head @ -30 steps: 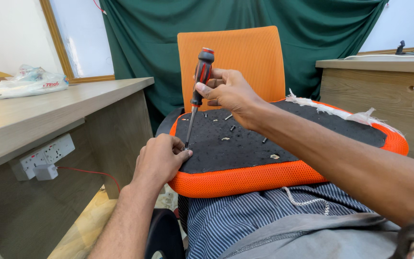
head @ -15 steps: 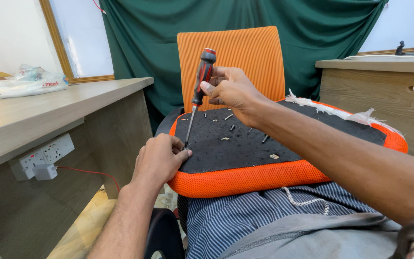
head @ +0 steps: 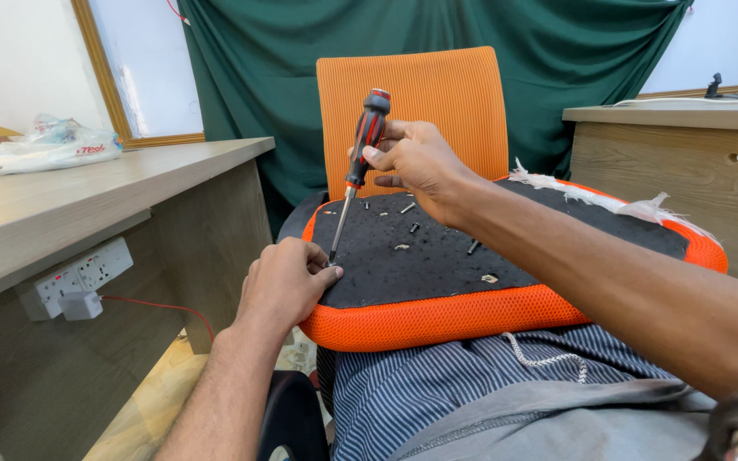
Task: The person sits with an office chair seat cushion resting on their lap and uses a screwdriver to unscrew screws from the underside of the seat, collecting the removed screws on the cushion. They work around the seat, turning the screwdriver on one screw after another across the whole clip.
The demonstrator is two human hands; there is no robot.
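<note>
An orange chair seat (head: 471, 318) lies upside down on my lap, its black underside (head: 446, 256) facing up. My right hand (head: 416, 162) grips the red and black handle of a screwdriver (head: 357, 162), held nearly upright. Its tip touches the seat's near left corner. My left hand (head: 288, 282) rests on that corner with fingertips pinched right at the tip; what they pinch is too small to tell. Several loose screws (head: 409, 224) lie scattered on the black underside.
An orange chair back (head: 437, 94) stands behind the seat before a green curtain (head: 301, 77). A wooden desk (head: 87, 196) on the left carries a plastic bag (head: 44, 143) and a wall socket strip (head: 79, 275). Another desk (head: 668, 145) stands right. White stuffing (head: 591, 198) frays off the seat's far edge.
The screwdriver handle has shifted slightly in my right hand, rotating a little while the tip stays at the same corner. My left hand has not moved.
</note>
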